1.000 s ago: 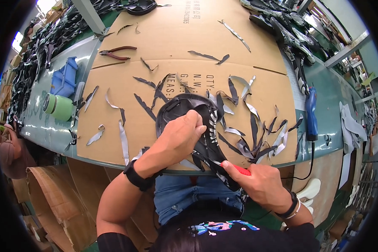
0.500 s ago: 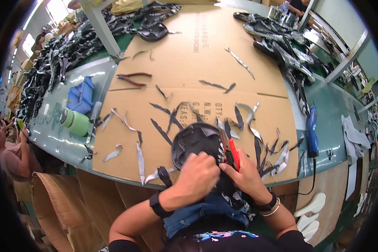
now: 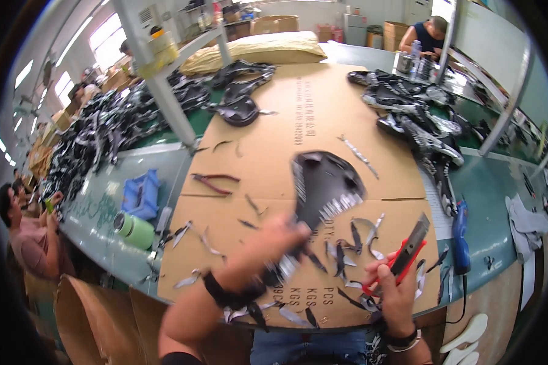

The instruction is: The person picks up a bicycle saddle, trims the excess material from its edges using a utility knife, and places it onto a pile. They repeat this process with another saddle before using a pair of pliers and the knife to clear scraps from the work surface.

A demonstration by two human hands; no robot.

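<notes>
My left hand [image 3: 280, 240], blurred by motion, is closed around the narrow end of a black bicycle saddle [image 3: 323, 182]. The saddle's wide end points away from me above the cardboard, and white marks run along its right edge. In my right hand [image 3: 396, 289] is a red-and-black utility knife [image 3: 406, 254], its broad blade out and pointing up and away. The knife is apart from the saddle. Beneath both hands lies a brown cardboard sheet [image 3: 268, 164], strewn with black and silver trimmed strips [image 3: 341, 255].
Red-handled pliers [image 3: 216, 182], a blue bin [image 3: 141, 194] and a green jar [image 3: 134, 230] are on the left. Piles of black saddles [image 3: 408, 115] flank the cardboard. A blue corded tool [image 3: 461, 237] lies at right. A metal post [image 3: 158, 85] rises at left. Other people sit farther off.
My left hand has carried the saddle forward, away from my body, over the cardboard. My right hand has moved right with the knife, off the saddle. The view has tipped up.
</notes>
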